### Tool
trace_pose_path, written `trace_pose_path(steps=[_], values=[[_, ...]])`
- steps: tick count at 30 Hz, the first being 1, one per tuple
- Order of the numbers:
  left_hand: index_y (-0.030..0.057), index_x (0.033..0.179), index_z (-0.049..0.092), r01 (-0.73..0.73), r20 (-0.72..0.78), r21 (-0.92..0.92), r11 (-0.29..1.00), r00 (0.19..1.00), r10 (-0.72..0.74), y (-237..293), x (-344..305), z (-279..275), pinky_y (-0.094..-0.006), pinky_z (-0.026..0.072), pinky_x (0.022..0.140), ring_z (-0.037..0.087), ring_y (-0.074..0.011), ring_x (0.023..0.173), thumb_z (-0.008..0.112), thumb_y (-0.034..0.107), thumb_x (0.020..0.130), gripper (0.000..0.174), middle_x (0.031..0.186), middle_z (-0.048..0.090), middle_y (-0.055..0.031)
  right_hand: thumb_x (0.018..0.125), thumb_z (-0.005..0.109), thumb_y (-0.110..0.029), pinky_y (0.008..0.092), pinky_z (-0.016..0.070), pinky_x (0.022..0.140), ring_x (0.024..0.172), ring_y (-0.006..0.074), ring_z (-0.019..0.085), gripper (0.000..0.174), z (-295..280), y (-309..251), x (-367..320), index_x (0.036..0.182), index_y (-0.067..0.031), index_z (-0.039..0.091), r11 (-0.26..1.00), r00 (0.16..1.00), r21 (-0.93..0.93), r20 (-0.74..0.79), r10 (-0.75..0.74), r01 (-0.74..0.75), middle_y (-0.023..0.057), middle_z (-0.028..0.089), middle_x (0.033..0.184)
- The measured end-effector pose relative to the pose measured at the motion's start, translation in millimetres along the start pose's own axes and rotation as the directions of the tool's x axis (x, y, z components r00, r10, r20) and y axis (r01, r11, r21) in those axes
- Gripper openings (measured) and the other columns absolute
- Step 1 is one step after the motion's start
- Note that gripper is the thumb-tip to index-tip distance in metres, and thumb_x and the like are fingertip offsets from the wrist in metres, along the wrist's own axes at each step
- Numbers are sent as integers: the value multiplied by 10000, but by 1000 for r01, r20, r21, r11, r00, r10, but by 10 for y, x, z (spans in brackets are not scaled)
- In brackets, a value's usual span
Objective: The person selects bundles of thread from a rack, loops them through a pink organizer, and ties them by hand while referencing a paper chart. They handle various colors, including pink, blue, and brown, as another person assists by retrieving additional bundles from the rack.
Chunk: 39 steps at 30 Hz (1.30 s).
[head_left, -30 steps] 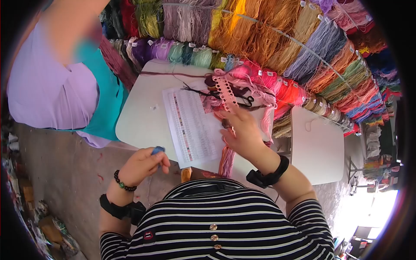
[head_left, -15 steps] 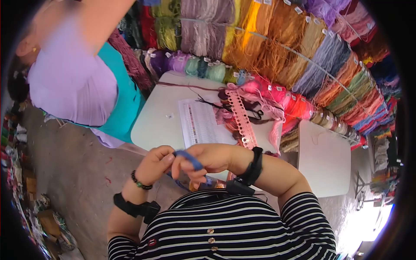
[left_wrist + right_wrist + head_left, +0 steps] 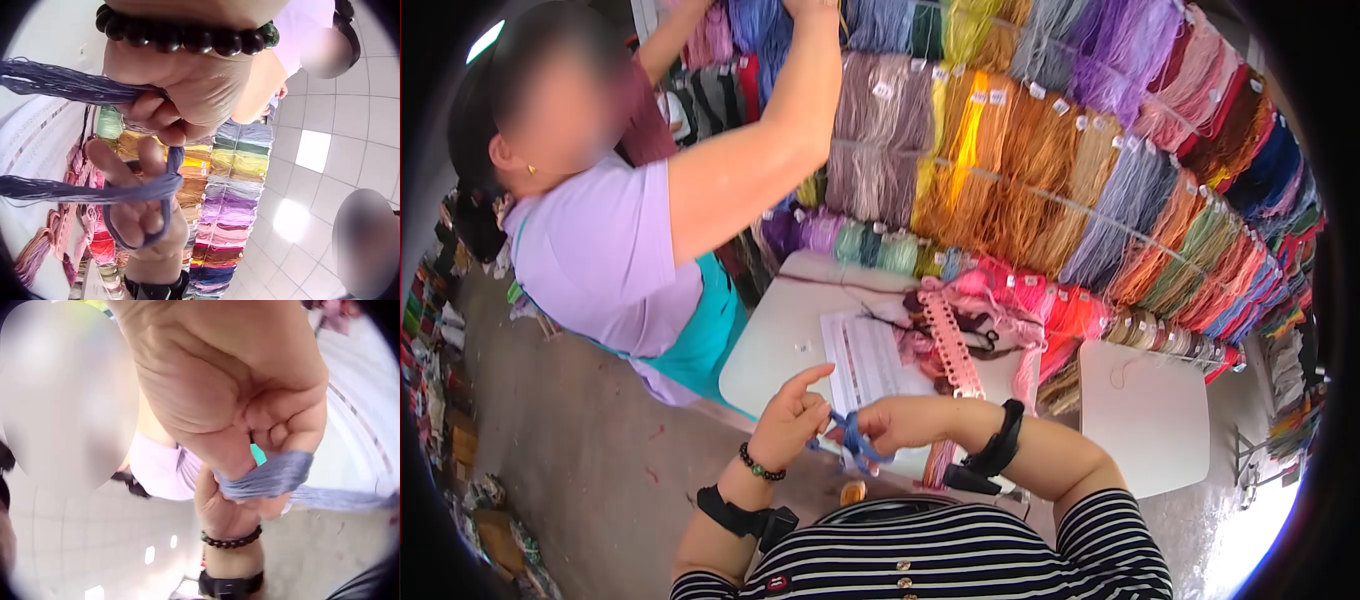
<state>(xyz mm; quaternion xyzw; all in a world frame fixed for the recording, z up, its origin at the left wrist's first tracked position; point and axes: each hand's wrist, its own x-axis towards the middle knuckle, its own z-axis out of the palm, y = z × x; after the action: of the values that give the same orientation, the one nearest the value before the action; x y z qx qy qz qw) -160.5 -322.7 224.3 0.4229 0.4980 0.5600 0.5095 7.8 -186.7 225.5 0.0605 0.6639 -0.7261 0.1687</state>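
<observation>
A skein of blue-grey embroidery thread (image 3: 855,438) runs between both hands in front of the body. My left hand (image 3: 796,412) grips one part of it in curled fingers while its index finger points out. In the left wrist view, a loop of the skein (image 3: 147,192) circles the fingers of my right hand (image 3: 156,231), and two loose tails hang to the side. The right wrist view shows the thread (image 3: 269,478) wrapped over the curled fingers and thumb of that hand, close against the left hand.
A white table (image 3: 775,340) holds a printed chart (image 3: 863,355), a pink punched thread card (image 3: 952,345) and pink thread bundles. Behind it hang rows of coloured skeins (image 3: 1000,200). A second white tabletop (image 3: 1145,420) stands at right. Another person (image 3: 610,220) reaches toward the rack at left.
My right hand left the thread card and came to the left hand, where the thread is now looped round its fingers. The view tilted up; the other person's arm shows reaching to the rack.
</observation>
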Motion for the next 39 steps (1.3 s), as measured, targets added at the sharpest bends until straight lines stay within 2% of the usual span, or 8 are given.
trace_pose_path(steps=[3, 11, 15, 17, 19, 24, 31, 39], values=[[30, 1373, 367, -20, 11, -62, 998, 1000, 21, 39, 32, 21, -175, 338, 530, 412, -41, 565, 510, 83, 925, 473, 639, 478, 22, 830, 643, -56, 245, 471, 721, 773, 92, 579, 321, 24, -12, -40, 1145, -10, 607, 943, 994, 334, 96, -43, 9, 2, 630, 882], [18, 1338, 394, -10, -182, -191, 982, 983, -25, -204, -187, -96, -175, 275, 425, 348, -38, 478, 523, 50, 905, 453, 600, 422, 32, 876, 641, -98, 232, 456, 779, 855, 71, 559, 171, -89, -87, -424, 997, 23, 647, 952, 772, -108, -562, -297, 288, 24, 645, 930], [25, 1386, 338, 1, -203, -131, 991, 979, -27, -630, -229, -468, -193, 424, 592, 514, -85, 699, 553, 81, 898, 537, 904, 547, -45, 886, 629, -134, 253, 474, 783, 853, 112, 597, 198, -99, -238, -754, 1022, 10, 636, 908, 692, -244, -589, -418, 341, 36, 637, 933], [44, 1424, 280, -28, -189, -51, 998, 982, 18, -541, -155, -251, -207, 465, 718, 576, -120, 896, 565, 118, 905, 597, 1156, 551, -87, 902, 609, -163, 265, 492, 789, 857, 127, 616, 203, 26, -330, -662, 1012, 5, 639, 909, 789, 103, -543, -289, 404, 48, 641, 946], [16, 1454, 162, -110, 8, -50, 993, 994, 111, -263, -11, 48, -355, 354, 1016, 366, -225, 1305, 648, 369, 850, 851, 1401, 380, -135, 916, 592, -194, 275, 505, 792, 864, 143, 630, 218, 91, -427, -559, 1005, 0, 633, 843, 805, 198, -465, -369, 501, 57, 647, 953], [-44, 1103, 556, 110, 517, 22, 994, 850, -105, -241, 59, 45, -338, 485, 827, 619, -216, 821, 626, 257, 845, 403, 945, 637, -150, 924, 574, -181, 295, 515, 799, 873, 168, 641, 164, -89, -546, -780, 964, -25, 604, 715, 662, 190, -587, -466, 673, 96, 659, 975], [16, 876, 529, 342, 35, 15, 940, 939, -342, -851, -586, -324, -326, 494, 676, 540, -171, 583, 556, 190, 894, 177, 648, 515, -41, 930, 550, -169, 311, 538, 763, 824, 193, 652, 139, -538, -200, -1838, 939, -32, 574, 581, 256, 46, -924, -285, 812, 106, 655, 952], [55, 951, 511, 35, -388, -77, 996, 919, -62, -423, -108, -395, -281, 457, 620, 471, -113, 615, 470, 257, 983, 209, 698, 478, -7, 873, 619, -269, 314, 531, 661, 814, 178, 615, 417, -847, 716, -1577, 1230, -64, 547, 947, 218, 60, -976, -11, 316, 73, 623, 1036]])
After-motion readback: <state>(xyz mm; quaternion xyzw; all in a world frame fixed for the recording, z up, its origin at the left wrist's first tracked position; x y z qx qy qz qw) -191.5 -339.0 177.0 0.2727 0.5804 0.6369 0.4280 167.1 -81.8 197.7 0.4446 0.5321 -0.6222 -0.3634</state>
